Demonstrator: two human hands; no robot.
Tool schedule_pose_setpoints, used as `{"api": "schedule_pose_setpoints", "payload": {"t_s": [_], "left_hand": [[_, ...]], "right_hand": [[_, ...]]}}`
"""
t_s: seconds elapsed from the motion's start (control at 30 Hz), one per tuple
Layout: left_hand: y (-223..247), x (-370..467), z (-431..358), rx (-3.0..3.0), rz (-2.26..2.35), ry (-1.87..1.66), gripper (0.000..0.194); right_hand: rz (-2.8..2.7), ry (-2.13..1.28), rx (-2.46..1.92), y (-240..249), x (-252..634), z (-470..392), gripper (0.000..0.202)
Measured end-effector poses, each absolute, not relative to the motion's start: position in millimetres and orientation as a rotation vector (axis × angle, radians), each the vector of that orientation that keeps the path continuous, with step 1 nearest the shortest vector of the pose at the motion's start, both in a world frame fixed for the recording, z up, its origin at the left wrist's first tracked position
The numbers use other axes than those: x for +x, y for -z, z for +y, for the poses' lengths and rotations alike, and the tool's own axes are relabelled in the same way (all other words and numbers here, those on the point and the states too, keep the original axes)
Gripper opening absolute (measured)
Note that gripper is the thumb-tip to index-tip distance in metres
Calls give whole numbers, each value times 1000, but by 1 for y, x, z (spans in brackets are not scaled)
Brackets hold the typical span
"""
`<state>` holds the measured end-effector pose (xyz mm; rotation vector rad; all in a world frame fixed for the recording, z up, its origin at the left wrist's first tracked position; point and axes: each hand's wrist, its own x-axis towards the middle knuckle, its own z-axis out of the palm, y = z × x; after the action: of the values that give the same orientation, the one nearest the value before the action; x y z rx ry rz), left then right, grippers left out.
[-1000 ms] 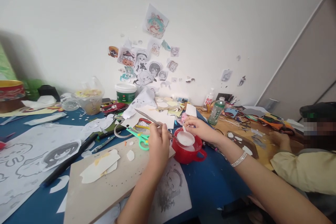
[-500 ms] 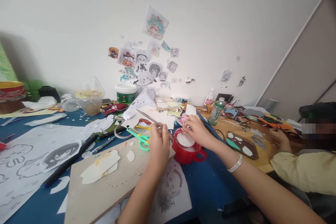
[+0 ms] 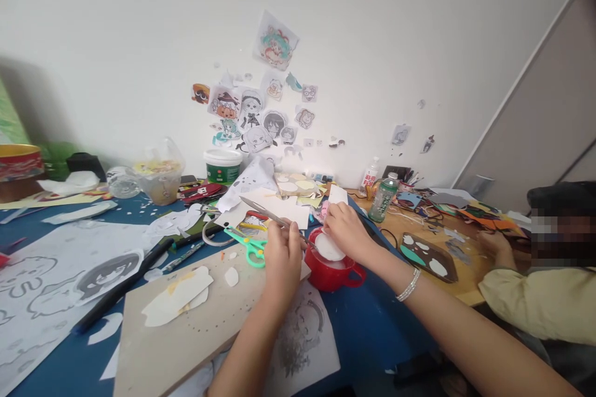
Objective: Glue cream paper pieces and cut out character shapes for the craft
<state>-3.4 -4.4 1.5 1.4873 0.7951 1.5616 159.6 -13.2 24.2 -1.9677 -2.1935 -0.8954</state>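
Note:
My left hand point(image 3: 284, 254) is closed around a slim metal tool that looks like tweezers point(image 3: 258, 208). One pointed end sticks out up and left, while the other reaches toward the left rim of a red mug point(image 3: 326, 276). Inside the mug lies a white, round, flat piece point(image 3: 329, 248). My right hand point(image 3: 347, 229) bends over the mug's back rim with its fingers pinched at this white piece's far edge; the fingertips are partly hidden. Left of my left hand, green-handled scissors point(image 3: 254, 251) lie at the edge of a beige board point(image 3: 186, 341).
Paper cut-outs point(image 3: 179, 294) rest on the board. A printed sheet point(image 3: 41, 285) and a black rod point(image 3: 125, 285) lie left. A green bottle point(image 3: 385, 198) stands behind the mug. On the right, a co-worker's hand point(image 3: 496, 245) is over a wooden table point(image 3: 465, 291) with a brown tray point(image 3: 428, 257).
My right hand has shifted slightly down and left over the mug. The white piece appears slightly tilted. My left hand and the metal tool stay almost in place.

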Motion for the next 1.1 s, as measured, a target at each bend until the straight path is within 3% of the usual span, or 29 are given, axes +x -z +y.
{"api": "schedule_pose_setpoints", "payload": {"t_s": [0.63, 0.87, 1.1], "left_hand": [[-2, -5, -9, 1489, 787, -1603, 15], [2, -4, -3, 1514, 814, -1550, 18], [1, -2, 0, 1447, 826, -1559, 19]], "right_hand": [[-2221, 998, -1932, -27, 161, -14, 13], [-2027, 662, -1923, -36, 166, -18, 17], [-1751, 380, -1645, -67, 127, -57, 17]]}}
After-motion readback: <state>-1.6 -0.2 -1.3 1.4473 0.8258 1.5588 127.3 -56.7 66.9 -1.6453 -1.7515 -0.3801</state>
